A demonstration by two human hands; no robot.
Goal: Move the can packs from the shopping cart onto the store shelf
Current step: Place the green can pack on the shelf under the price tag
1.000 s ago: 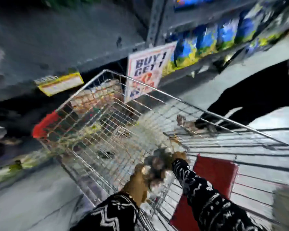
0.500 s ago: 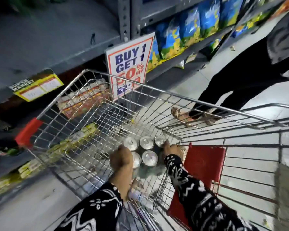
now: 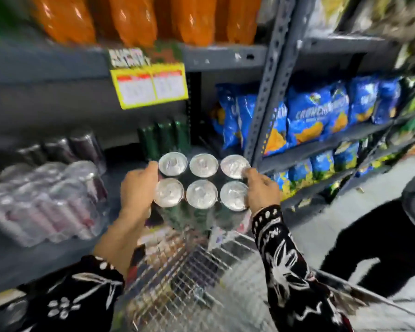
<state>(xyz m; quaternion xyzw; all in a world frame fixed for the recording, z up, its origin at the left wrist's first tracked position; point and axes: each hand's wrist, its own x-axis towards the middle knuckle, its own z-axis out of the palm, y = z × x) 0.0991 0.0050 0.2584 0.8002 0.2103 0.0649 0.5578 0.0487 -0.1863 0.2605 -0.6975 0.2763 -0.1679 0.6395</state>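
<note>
Pack (image 3: 200,182) of 6 cans has come up out of the cart (image 3: 201,279), now held above it near the shelf (image 3: 58,250). Left hand (image 3: 139,188) and right hand (image 3: 261,191) grasp its sides, fingers (image 3: 248,173) curled on cans.

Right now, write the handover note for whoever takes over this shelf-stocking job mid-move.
Left hand: gripping the left side of the six-can pack.
Right hand: gripping its right side, fingers over the far right can top.
Pack: held upright in the air above the shopping cart, in front of the grey store shelf, not yet set down.
Done: a wrapped can pack already lies on the shelf to the left, and green cans stand at the back.
Left: set this pack on the shelf; the blur hides whether more packs are in the cart.
</note>
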